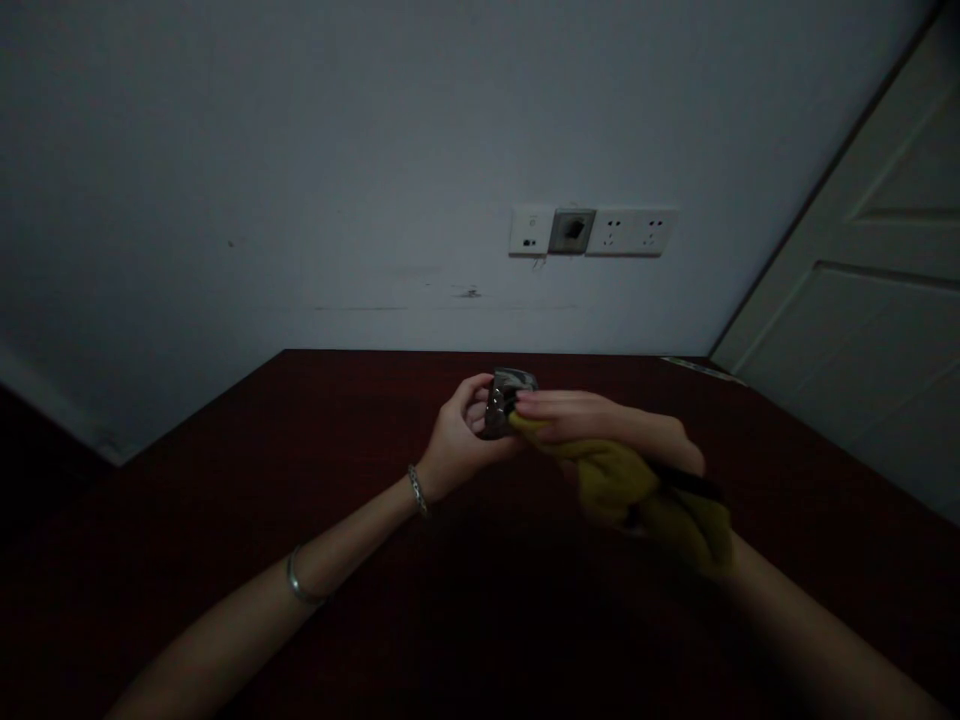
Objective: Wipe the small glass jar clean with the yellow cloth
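Dim room, both hands raised above the middle of a dark red tabletop [300, 450], near its far edge. The left hand [457, 440] grips a small shiny metal object [504, 395], fingers [474, 392] curled round its left side; what the object is cannot be told in this light. The right hand [600, 425] lies flat, palm down, with its fingers [544, 405] stretched to the object and pressing a yellow cloth [637, 490] against its right side. The cloth is pinched under that hand, and the rest hangs bunched below the wrist. The object is held in the air between the two hands, clear of the tabletop.

There is a beaded bracelet [417, 490] on the left wrist, a thin bangle [298, 582] further up the forearm, and a black band [686, 482] at the right wrist. Behind is a pale wall [300, 150] with a socket panel [592, 231], and a white door [862, 300] on the right.
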Motion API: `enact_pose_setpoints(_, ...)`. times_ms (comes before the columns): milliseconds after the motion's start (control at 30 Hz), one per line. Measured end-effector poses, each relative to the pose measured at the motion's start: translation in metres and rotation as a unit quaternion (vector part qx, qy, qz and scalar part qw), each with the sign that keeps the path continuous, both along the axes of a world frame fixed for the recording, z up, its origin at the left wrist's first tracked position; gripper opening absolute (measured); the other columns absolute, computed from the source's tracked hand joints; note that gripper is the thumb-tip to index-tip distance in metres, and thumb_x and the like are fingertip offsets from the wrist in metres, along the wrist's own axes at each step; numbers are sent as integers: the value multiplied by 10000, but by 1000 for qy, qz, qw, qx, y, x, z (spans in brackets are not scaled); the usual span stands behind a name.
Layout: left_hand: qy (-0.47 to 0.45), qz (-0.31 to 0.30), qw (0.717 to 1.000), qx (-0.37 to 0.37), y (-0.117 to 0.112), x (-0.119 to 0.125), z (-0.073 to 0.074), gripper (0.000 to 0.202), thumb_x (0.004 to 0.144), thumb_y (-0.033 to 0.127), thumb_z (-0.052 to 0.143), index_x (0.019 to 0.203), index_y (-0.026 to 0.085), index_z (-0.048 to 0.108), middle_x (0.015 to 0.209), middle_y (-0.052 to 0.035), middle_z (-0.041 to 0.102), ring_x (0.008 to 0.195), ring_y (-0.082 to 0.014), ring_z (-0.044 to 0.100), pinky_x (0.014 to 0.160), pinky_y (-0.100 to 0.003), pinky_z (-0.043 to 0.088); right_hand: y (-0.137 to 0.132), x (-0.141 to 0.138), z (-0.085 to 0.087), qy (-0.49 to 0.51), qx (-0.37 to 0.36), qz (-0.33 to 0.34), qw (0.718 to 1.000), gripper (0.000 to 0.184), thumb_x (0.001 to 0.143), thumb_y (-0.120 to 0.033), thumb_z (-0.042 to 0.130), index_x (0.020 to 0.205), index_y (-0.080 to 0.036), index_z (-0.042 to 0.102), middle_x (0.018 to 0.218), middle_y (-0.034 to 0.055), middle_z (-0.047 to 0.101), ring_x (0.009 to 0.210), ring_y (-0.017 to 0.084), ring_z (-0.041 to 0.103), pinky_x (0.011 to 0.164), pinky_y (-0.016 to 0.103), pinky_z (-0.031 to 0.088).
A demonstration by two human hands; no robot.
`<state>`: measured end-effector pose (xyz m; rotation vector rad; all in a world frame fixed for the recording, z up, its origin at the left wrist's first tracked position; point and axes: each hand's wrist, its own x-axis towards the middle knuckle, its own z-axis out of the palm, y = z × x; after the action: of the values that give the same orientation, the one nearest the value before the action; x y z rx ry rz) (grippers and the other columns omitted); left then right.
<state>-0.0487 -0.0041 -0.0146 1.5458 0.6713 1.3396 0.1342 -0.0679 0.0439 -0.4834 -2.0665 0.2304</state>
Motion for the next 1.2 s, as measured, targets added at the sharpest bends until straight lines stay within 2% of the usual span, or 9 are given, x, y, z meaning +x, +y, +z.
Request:
enact_pose_setpoints(100, -15, -18, 999, -22, -2, 1, -1, 795, 463, 240, 867, 1134, 180, 445, 1088, -106, 606, 966, -233, 641, 852, -366, 529, 5, 6, 1, 62, 34, -102, 992, 180, 846, -235, 635, 1020, -245, 679, 1271, 48, 627, 1154, 226, 602, 998, 381, 503)
enact_pose_setpoints(167, -18, -20, 999, -25, -5, 1, -1, 818, 450, 239, 880, 1137, 188, 439, 1103, -109, 601, 987, -245, 635, 868, -378, 524, 14, 9, -1, 73, 21, -141, 987, 232, 831, -268, 654, 1061, -249, 677, 1313, 48, 596, 1179, 239, 583, 1016, 400, 487)
enact_pose_setpoints(333, -23, -25, 999, -12, -8, 3, 1, 825, 435, 244, 890, 1127, 194, 443, 1128, -114, 597, 1019, -254, 622, 886, -384, 512, 33, 10, -11, 68, -19, -84, 994, 386, 753, -281, 745, 1130, -263, 661, 1278, 39, 624, 1192, 241, 574, 1027, 423, 477)
enact_pose_setpoints(533, -40, -19, 997, -57, -6, 4, 3, 782, 440, 252, 882, 1095, 174, 462, 1093, -109, 602, 961, -228, 636, 844, -354, 526, 31, 7, -15, 74, -34, -51, 995, 384, 776, -198, 715, 1140, -309, 661, 1274, 12, 624, 1168, 236, 592, 1013, 437, 495)
enact_pose_setpoints(667, -49, 1, 996, -76, 0, 3, 0, 728, 480, 256, 863, 1086, 152, 474, 1098, -116, 599, 939, -213, 634, 842, -351, 517, 32, 8, -19, 28, -17, -2, 999, 405, 782, -192, 701, 1173, -283, 645, 1289, 25, 614, 1218, 241, 552, 1060, 469, 439)
enact_pose_setpoints(800, -50, 28, 995, -78, 7, 0, -5, 621, 551, 271, 827, 1064, 132, 506, 1052, -100, 622, 933, -197, 631, 857, -344, 502, 31, 8, -21, -20, -42, 32, 998, 458, 765, -237, 717, 1213, -249, 622, 1283, 47, 619, 1221, 246, 548, 1060, 471, 431)
enact_pose_setpoints(900, -39, 25, 995, -84, 11, -2, -7, 598, 553, 257, 828, 1051, 132, 522, 1026, -91, 631, 918, -187, 629, 859, -346, 499, 32, 8, -22, -6, -45, 22, 999, 434, 773, -232, 705, 1200, -254, 630, 1247, 40, 645, 1191, 234, 574, 1044, 451, 449)
enact_pose_setpoints(1100, -11, 7, 994, -110, 13, -1, -16, 668, 524, 240, 855, 1094, 140, 522, 1073, -104, 617, 913, -185, 637, 836, -349, 512, 49, 13, -34, 93, -65, -75, 991, 320, 786, -230, 684, 1106, -251, 676, 1202, 46, 670, 1151, 229, 603, 1022, 450, 462)
enact_pose_setpoints(1200, -17, -6, 992, -122, 11, 2, -19, 700, 499, 240, 869, 1098, 143, 521, 1074, -101, 618, 910, -185, 642, 833, -346, 514, 58, 14, -41, 101, -91, -81, 987, 308, 758, -254, 708, 1065, -235, 688, 1169, 59, 686, 1106, 235, 631, 995, 449, 483)
